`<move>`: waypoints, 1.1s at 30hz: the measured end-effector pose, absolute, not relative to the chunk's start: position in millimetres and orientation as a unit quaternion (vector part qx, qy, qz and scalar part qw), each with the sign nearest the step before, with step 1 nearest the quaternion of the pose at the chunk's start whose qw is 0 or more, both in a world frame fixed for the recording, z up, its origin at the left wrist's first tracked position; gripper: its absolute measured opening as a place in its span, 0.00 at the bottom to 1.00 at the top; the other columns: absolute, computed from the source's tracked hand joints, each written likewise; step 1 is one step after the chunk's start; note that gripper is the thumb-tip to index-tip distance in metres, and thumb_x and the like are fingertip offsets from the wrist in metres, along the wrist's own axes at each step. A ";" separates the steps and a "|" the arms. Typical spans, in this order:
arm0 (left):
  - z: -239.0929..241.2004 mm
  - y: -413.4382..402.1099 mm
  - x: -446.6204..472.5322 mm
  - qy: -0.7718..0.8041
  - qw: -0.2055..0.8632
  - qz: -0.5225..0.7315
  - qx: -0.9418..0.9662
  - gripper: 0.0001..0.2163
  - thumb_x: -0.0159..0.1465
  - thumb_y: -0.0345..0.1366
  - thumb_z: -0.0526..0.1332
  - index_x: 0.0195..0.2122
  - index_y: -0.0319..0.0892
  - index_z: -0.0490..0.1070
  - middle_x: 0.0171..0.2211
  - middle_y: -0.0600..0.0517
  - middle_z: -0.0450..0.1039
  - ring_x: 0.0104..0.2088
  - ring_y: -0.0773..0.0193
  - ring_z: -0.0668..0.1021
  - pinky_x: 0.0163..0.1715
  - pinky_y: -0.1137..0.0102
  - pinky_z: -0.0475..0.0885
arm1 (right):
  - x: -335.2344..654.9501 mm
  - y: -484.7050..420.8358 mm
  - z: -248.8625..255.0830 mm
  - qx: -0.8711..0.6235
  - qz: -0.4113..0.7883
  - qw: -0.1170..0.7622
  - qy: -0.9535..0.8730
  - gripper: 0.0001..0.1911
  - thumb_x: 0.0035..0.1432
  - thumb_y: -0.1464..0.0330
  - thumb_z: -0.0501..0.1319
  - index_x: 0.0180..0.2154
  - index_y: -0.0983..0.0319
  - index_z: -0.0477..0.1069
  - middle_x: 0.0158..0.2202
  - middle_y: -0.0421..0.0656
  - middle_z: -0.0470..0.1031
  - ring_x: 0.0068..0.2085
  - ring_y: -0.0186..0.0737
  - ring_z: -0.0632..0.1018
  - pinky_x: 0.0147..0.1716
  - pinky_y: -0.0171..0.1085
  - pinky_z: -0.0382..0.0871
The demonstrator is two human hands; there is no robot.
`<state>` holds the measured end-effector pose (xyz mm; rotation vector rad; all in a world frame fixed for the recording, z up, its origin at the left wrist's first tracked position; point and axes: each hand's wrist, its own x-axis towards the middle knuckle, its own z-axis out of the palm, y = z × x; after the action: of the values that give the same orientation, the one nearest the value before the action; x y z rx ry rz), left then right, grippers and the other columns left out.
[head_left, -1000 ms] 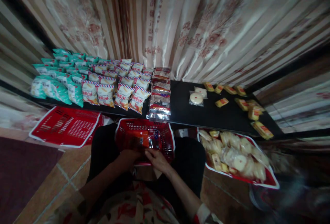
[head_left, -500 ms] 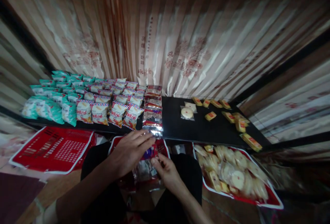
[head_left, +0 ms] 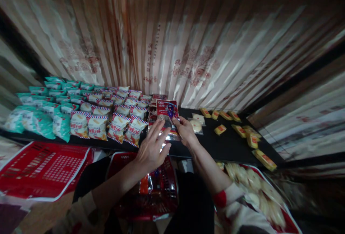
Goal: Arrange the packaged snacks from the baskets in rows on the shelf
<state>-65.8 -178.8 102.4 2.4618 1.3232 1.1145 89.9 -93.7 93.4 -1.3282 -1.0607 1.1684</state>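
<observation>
A red, partly see-through snack packet (head_left: pixel 166 109) is held over the black table, in front of a row of similar red packets (head_left: pixel 153 113). My right hand (head_left: pixel 185 129) pinches its right edge between thumb and fingers. Stretched fingers of my left hand (head_left: pixel 154 142) reach to the packet's lower left part; whether they press on it I cannot tell. Just right of the packet lie round white cakes (head_left: pixel 198 119) in clear wrappers. White snack bags with striped tops (head_left: pixel 118 126) stand in rows to the left.
Teal bags (head_left: pixel 37 122) fill the table's left end, with small yellow packets (head_left: pixel 220 129) scattered at the right. Between my legs sits a red basket (head_left: pixel 172 191) of packets. Another red basket (head_left: pixel 45 165) is at left, and white cakes (head_left: pixel 258 187) fill one at right.
Both hands have risen from the basket at my lap to the table, bringing the red packet along. My left hand's fingers are now spread. The view has shifted slightly.
</observation>
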 end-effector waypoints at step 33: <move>52.0 -63.7 -73.5 0.504 0.130 0.384 0.762 0.13 0.61 0.25 0.50 0.45 0.39 0.69 0.48 0.46 0.72 0.56 0.58 0.67 0.58 0.58 0.62 | 68.2 -9.6 75.8 -0.694 0.015 0.252 -0.674 0.16 0.56 0.60 0.56 0.42 0.57 0.75 0.51 0.47 0.68 0.51 0.50 0.66 0.49 0.45 0.62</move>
<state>-73.5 -63.7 52.0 2.2145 1.4644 1.1168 68.2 -9.6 75.8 -1.8865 -1.8340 0.0404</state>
